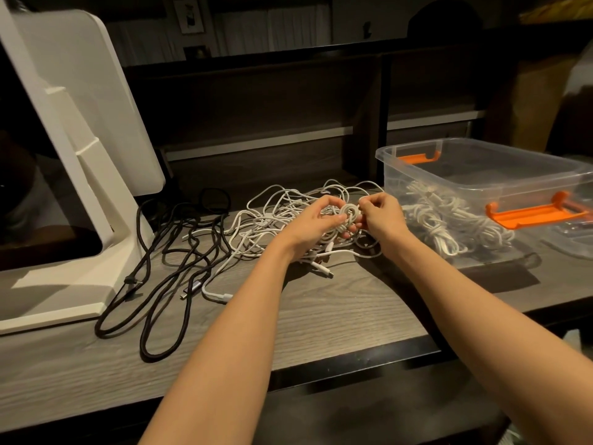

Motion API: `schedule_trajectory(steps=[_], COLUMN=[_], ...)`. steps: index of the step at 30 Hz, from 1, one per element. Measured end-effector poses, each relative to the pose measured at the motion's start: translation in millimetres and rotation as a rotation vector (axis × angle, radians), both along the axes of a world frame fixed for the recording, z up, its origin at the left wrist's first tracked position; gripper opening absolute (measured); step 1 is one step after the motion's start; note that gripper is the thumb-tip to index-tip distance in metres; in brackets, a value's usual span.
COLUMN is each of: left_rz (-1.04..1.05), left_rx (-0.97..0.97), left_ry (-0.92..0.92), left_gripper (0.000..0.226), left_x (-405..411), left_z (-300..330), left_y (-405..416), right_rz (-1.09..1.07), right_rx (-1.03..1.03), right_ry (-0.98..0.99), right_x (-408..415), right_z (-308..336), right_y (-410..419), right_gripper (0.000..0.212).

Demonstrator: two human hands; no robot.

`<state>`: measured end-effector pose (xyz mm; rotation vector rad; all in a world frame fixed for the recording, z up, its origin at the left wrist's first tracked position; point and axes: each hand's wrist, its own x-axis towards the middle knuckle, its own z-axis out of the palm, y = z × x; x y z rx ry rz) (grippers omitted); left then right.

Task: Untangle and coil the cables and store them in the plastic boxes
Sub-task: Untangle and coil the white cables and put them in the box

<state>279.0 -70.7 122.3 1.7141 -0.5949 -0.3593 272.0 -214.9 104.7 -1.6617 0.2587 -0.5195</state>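
Observation:
A tangle of white cables (272,216) lies on the wooden desk. Over it, my left hand (313,224) cups a small wound coil of white cable (348,216). My right hand (382,213) pinches the cable at the coil's right edge. To the right stands a clear plastic box (481,178) with orange latches, and several coiled white cables (446,216) lie inside it. Black cables (170,252) sprawl on the desk to the left of the white tangle.
A white monitor stand (86,220) takes up the left of the desk, with a dark screen beside it. A dark shelf unit (288,107) runs along the back. A clear lid (574,239) lies to the right of the box. The desk's front edge (288,374) is near me.

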Motion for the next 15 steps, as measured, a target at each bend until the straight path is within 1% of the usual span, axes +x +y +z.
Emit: schedule_trajectory(steps=[3, 5, 6, 8, 10, 13, 15], left_rz=[0.085, 0.152, 0.186, 0.252, 0.285, 0.234, 0.204], left_rx=[-0.036, -0.028, -0.017, -0.007, -0.034, -0.226, -0.321], left_ry=[0.019, -0.008, -0.021, -0.003, 0.06, 0.199, 0.231], left_gripper=[0.017, 0.017, 0.018, 0.026, 0.032, 0.024, 0.025], left_x=[1.3, 3.4, 4.2, 5.0, 4.7, 2.5, 0.6], left_z=[-3.8, -7.9, -9.4, -10.6, -10.0, -7.2, -4.7], left_y=[0.0, -0.4, -0.6, -1.3, -0.7, 3.1, 5.0], right_rz=[0.081, 0.161, 0.198, 0.258, 0.275, 0.23, 0.19], right_rx=[0.135, 0.205, 0.198, 0.148, 0.087, 0.036, 0.026], right_ry=[-0.001, -0.002, -0.007, -0.033, -0.059, -0.097, -0.115], right_x=[-2.2, -4.1, -5.2, -6.5, -7.9, -8.2, -7.8], right_z=[2.3, 4.0, 4.4, 3.3, 1.7, -0.2, 1.5], right_y=[-2.4, -3.7, -4.1, -4.5, -3.4, -3.5, -2.7], right_gripper=[0.008, 0.004, 0.002, 0.014, 0.025, 0.025, 0.023])
